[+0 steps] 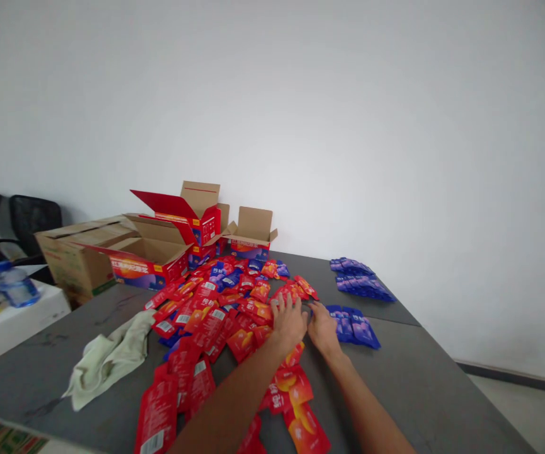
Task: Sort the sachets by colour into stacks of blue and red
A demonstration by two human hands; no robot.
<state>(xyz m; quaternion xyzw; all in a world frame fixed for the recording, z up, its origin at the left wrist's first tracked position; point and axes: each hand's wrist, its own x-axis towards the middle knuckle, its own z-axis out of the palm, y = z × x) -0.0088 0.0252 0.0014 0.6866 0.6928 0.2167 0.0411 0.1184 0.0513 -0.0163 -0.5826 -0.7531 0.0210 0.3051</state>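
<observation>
On the grey counter, my left hand spread flat on the red packets, my right hand open beside it, touching the blue packets, boxes behind, cloth at left.

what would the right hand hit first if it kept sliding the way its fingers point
Probably the near blue packets: the right hand lies flat on the table, fingers pointing away from the person, with that stack just beside and ahead. Depth is unclear; it might slip past them on bare table.

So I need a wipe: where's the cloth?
The pale green cloth lies crumpled on the grey table, left of the red packets.
</observation>
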